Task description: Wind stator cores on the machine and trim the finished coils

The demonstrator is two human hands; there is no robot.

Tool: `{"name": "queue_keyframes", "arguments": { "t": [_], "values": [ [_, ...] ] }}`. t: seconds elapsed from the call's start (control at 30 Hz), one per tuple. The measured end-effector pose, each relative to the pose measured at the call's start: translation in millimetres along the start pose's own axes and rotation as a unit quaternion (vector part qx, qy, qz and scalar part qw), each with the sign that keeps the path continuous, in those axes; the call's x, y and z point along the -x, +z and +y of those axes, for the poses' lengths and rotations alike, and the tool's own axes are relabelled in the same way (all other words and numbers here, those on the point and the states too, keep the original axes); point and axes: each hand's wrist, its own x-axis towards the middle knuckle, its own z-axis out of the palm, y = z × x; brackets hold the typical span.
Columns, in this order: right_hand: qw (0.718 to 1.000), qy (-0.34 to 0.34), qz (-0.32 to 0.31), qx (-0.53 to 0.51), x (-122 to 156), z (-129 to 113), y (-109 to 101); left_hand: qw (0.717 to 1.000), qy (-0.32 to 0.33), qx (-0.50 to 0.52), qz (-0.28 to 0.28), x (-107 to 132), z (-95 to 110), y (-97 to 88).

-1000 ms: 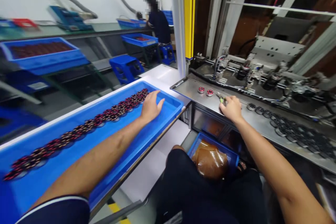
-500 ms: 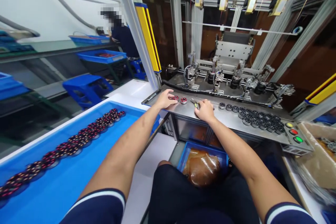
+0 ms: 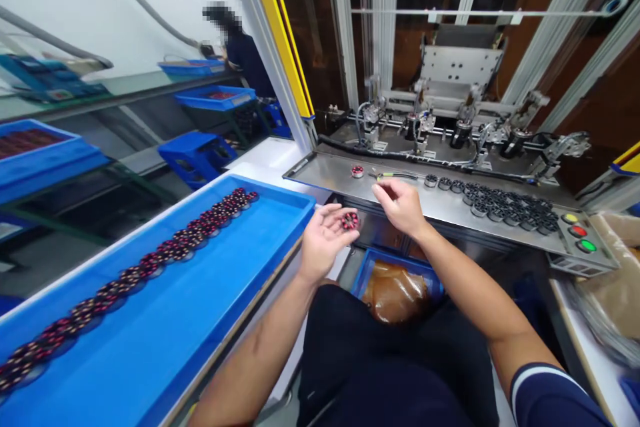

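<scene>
My left hand (image 3: 323,243) is turned palm up in front of the metal ledge, its fingers and thumb holding a red-and-black ring-shaped motor stator (image 3: 351,220). To its right and a little higher, my right hand (image 3: 401,205) is closed, thumb against curled fingers; whatever it holds, if anything, is too small to make out. A second red stator (image 3: 357,171) sits on the ledge (image 3: 325,172). Beside that one lies a pair of cutters (image 3: 383,175) with yellow-green on the handles, just beyond my right hand.
Several dark stators (image 3: 510,203) cluster on the ledge's right, near coloured push buttons (image 3: 579,231). A blue tray (image 3: 200,320) on the left carries rows of red-black stators (image 3: 165,257). Behind the ledge stands a machine (image 3: 463,73). A co-worker (image 3: 247,60) is at the far left.
My left hand has lifted a red stator off the ledge and drawn it back towards me. My right hand has come away from the cutters, which stay on the ledge. The view has shifted.
</scene>
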Motion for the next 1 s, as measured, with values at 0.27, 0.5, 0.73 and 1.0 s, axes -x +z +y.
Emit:
{"name": "queue_keyframes", "arguments": {
  "t": [0.27,0.5,0.73,1.0],
  "values": [
    [0.928,0.155,-0.117,-0.318,125,-42,-60,0.970,0.206,-0.023,-0.130,79,35,42.0],
    [0.865,0.208,-0.147,-0.432,140,-46,-67,0.974,0.150,0.052,-0.162,85,45,58.5],
    [0.772,0.093,-0.391,-0.493,144,5,-74,0.967,0.153,0.082,-0.189,83,55,50.3],
    [0.721,0.251,-0.303,-0.571,163,-24,-23,0.960,0.207,0.014,-0.187,67,47,46.2]
  ]
}}
